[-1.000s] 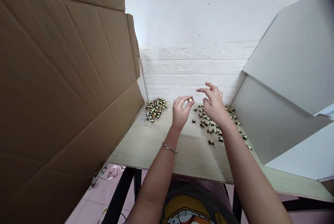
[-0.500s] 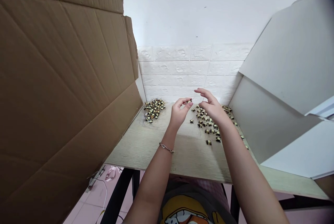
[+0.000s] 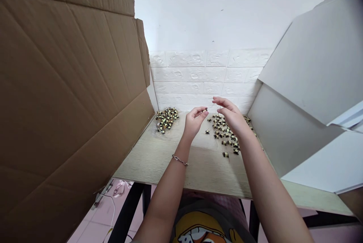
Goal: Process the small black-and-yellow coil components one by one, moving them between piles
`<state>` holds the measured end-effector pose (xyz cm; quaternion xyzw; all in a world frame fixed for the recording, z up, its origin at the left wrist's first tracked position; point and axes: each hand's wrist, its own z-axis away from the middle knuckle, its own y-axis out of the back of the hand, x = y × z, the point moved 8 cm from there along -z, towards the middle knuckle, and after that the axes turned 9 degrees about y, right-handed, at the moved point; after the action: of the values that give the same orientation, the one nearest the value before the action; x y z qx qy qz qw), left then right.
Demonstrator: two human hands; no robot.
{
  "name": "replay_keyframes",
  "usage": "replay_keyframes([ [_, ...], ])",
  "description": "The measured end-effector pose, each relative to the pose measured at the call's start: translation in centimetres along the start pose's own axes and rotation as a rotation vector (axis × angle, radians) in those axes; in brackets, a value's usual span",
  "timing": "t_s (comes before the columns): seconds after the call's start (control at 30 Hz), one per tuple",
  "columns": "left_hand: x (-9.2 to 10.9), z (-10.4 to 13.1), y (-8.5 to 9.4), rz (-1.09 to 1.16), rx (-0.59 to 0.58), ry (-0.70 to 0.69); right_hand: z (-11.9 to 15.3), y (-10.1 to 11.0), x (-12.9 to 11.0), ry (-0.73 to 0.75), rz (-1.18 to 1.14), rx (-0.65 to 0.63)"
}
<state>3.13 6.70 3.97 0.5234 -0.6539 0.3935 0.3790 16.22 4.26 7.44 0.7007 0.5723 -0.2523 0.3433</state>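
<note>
Right hand (image 3: 231, 116): fingers closer together than before, thumb apart, right of spool (image 3: 206, 110).
Left hand (image 3: 194, 123): pinches spool.
Long axis: unclear.

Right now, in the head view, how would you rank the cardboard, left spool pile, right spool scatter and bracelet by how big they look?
1. Cardboard, by far
2. Right spool scatter, partly hidden by the right forearm
3. Left spool pile
4. Bracelet
</note>
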Motion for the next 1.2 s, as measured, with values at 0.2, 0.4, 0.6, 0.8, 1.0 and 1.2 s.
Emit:
replay_keyframes([
  [0.2,0.0,0.0,-0.2,-0.049,-0.023,-0.021,-0.3,0.3,-1.0,0.020,0.042,-0.006],
  [0.4,0.5,0.1,-0.5,-0.116,-0.040,-0.061,-0.4,0.2,-2.0,0.049,0.111,-0.038],
  [0.6,0.7,0.3,-0.4,-0.156,-0.034,-0.087,-0.5,0.6,-2.4,0.088,0.202,0.035],
  [0.8,0.8,0.5,-0.4,-0.187,-0.027,-0.113,-0.4,0.9,-3.0,0.136,0.404,0.075],
  [1.0,1.2,0.7,-0.5,-0.265,-0.023,-0.183,-0.2,0.8,-3.3,0.156,0.572,0.055],
  [1.2,1.2,0.6,-0.3,-0.277,0.016,-0.200,0.0,0.6,-3.7,0.165,0.626,0.037],
])
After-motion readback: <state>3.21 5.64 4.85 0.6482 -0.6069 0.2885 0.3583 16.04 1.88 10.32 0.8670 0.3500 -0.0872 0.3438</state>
